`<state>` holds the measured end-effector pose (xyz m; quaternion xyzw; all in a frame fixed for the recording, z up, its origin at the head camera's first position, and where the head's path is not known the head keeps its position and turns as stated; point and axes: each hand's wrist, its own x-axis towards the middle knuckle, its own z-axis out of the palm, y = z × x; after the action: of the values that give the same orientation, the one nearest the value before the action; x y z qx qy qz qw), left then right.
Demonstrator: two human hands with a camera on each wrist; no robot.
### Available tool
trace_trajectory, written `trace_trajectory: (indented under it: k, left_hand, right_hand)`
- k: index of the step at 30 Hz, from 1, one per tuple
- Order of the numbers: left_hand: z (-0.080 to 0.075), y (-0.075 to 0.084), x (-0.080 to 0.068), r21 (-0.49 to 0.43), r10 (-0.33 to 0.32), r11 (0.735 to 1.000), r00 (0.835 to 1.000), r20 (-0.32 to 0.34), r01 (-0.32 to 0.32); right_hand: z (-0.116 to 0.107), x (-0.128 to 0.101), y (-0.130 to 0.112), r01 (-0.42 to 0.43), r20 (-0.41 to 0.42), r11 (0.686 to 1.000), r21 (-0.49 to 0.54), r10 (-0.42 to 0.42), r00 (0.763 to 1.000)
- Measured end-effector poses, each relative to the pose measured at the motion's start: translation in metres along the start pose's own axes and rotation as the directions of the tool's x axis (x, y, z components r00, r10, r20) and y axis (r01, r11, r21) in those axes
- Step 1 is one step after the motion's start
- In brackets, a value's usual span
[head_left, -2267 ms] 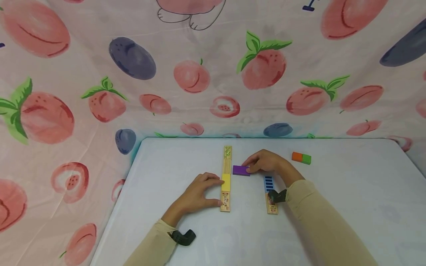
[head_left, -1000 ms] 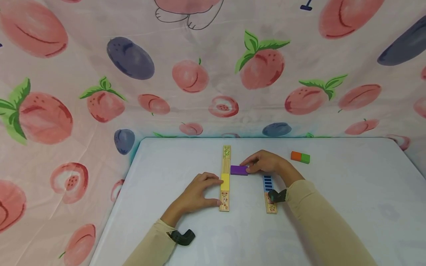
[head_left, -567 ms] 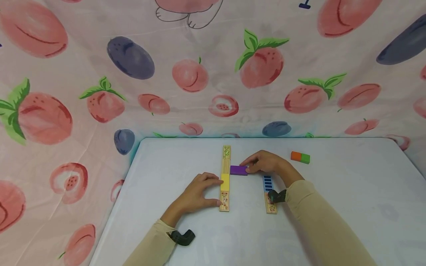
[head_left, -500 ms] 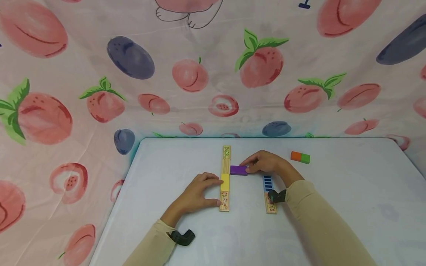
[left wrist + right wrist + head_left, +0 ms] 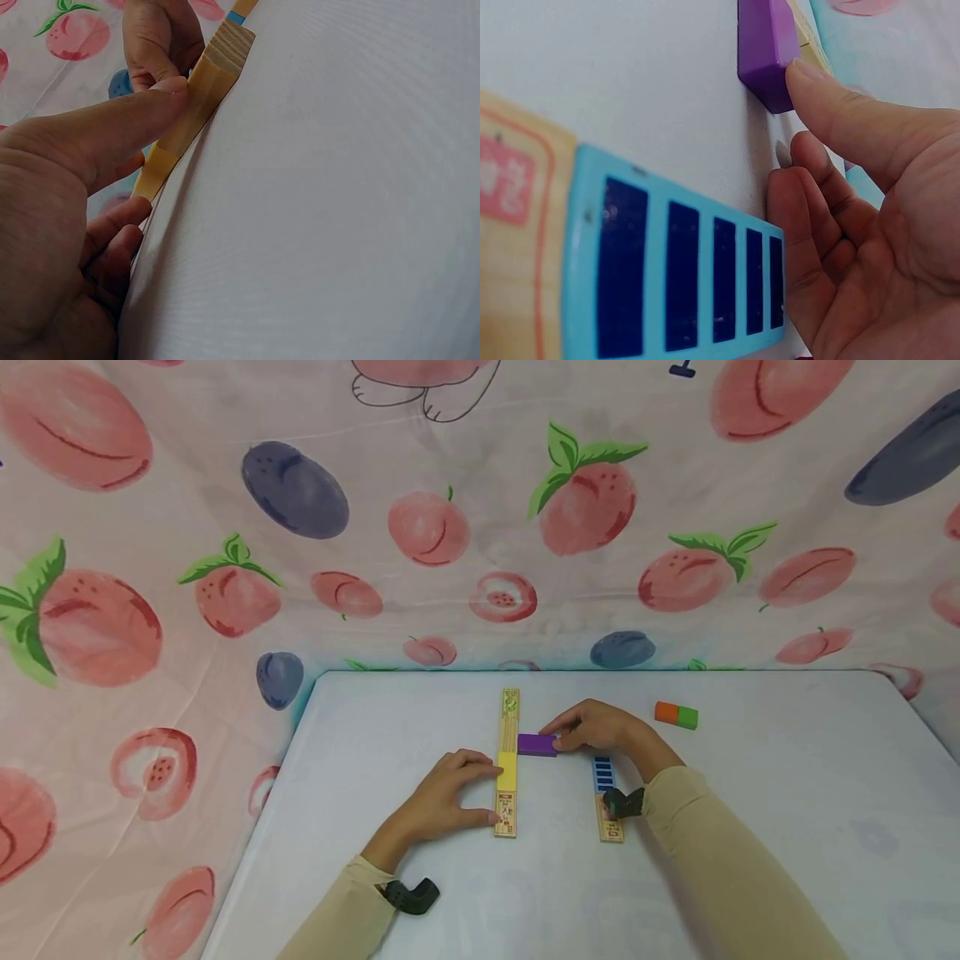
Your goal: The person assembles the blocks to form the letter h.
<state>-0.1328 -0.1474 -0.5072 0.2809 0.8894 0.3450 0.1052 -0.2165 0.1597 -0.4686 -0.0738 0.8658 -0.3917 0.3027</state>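
Meanwhile, on the counter (image 5: 750, 827), steadied the long wooden strip (image 5: 507, 760) with left hand (image 5: 442, 797), thumb and fingers (image 5: 142, 112) pinching its edge. Gripped the purple block (image 5: 537, 744) with right hand (image 5: 600, 727), fingers curled, butted against the strip's right side. Nudged slightly closer than earlier. Left the short strip (image 5: 607, 797) and orange-green block (image 5: 677, 715) unmoved.

White counter (image 5: 787, 827) with rounded far corners, matte, evenly lit, no hard shadows. Behind and on both sides hangs a pale pink cloth backdrop (image 5: 480, 610), slightly creased, printed with large pink peaches, green-leaved strawberries and dark blue plums; part of a line-drawn cartoon figure at top centre. A faint teal tint runs along the counter's far edge where cloth meets it.
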Motion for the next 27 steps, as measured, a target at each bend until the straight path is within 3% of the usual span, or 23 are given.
trace_trajectory:
  k: [27]
  left_hand:
    - [0.0010,-0.0005,0.0001,0.001,0.005,1.000,1.000,-0.010,-0.005]
  right_hand:
    - [-0.0008,-0.0004,-0.0003,0.007,0.004,1.000,0.001,-0.007,1.000]
